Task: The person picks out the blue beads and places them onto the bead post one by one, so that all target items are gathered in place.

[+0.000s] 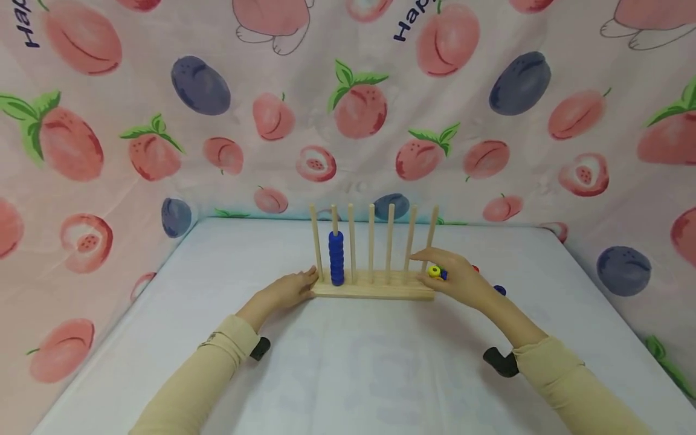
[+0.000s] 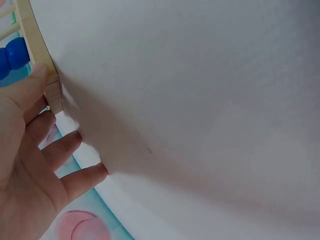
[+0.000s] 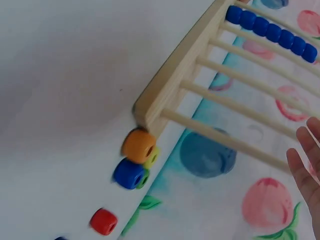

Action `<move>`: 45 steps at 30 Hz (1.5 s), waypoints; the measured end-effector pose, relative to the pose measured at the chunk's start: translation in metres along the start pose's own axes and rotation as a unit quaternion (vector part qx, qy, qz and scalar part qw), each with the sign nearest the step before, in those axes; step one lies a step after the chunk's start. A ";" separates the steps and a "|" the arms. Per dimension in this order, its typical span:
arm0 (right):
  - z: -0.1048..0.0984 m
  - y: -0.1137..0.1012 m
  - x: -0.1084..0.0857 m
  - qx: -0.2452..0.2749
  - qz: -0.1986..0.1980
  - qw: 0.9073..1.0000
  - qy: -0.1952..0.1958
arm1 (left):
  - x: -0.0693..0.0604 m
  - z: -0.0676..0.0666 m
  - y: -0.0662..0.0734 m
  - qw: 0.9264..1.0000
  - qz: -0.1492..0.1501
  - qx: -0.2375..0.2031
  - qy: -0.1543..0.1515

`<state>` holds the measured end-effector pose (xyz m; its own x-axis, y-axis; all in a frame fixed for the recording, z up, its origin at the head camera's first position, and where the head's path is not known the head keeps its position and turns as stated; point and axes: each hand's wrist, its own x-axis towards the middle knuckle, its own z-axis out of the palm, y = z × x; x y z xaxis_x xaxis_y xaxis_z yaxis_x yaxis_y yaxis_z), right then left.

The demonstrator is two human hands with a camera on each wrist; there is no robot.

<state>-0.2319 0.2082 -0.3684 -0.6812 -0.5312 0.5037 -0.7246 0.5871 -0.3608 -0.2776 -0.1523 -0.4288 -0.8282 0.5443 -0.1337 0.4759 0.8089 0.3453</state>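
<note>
A wooden peg stand (image 1: 375,292) with several upright rods stands on the white table. Stacked blue beads (image 1: 336,260) fill most of its second rod from the left. At the stand's left end, my left hand (image 1: 285,290) grips the base corner between thumb and index finger; in the left wrist view its other fingers (image 2: 82,181) are spread. My right hand (image 1: 454,281) is by the rightmost rods, fingers fairly straight, no bead visible in it. Past the base's right end, the right wrist view shows an orange bead (image 3: 137,145), a blue bead (image 3: 128,173), and yellow and green ones partly hidden.
A red bead (image 3: 104,221) lies apart from the cluster, and another blue bead (image 1: 499,290) sits farther right. Fruit-printed cloth (image 1: 348,163) hangs behind the table's back edge. A black piece (image 1: 501,362) juts from beneath the right wrist, another (image 1: 260,348) from the left.
</note>
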 end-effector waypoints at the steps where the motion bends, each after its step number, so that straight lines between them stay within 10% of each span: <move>1: -0.001 0.003 -0.003 -0.001 0.007 1.000 -0.001 | 0.000 0.001 0.000 1.000 0.001 -0.001 0.001; 19: -0.010 0.031 -0.028 -0.054 0.061 0.995 -0.059 | -0.002 0.002 0.000 1.000 -0.014 0.008 0.003; 45: -0.004 0.080 -0.035 -0.079 0.207 0.960 -0.174 | 0.002 0.004 -0.001 1.000 -0.023 0.013 0.004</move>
<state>-0.2660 0.2765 -0.4113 -0.9205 -0.3884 0.0414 -0.3789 0.8621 -0.3366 -0.2786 -0.1510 -0.4334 -0.8520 0.5040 -0.1415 0.4437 0.8388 0.3155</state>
